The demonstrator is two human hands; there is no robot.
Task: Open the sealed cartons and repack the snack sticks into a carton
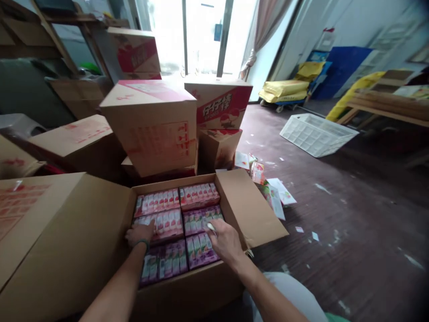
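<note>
An open cardboard carton [174, 179] stands before me, filled with several display boxes of small packets. Pink-and-white packs [167, 221] fill its far and middle-left places; purple packs [203, 250] fill the others. My left hand [140, 233], with a dark green band at the wrist, grips the left end of the middle pink pack. Its thumb lies on top, and the other fingers are partly hidden by the carton's left wall. Over the right-hand purple packs is my right hand [225, 241], its fingers curled round a small whitish thing [211, 226] too small to name.
Closed printed cartons [150, 129] are stacked behind the open one. The carton's right flap [251, 208] is folded outward. Loose printed packaging [278, 192] and scraps lie on the dark floor. Farther right are a white plastic crate [317, 136] and a trolley with yellow sacks [284, 91].
</note>
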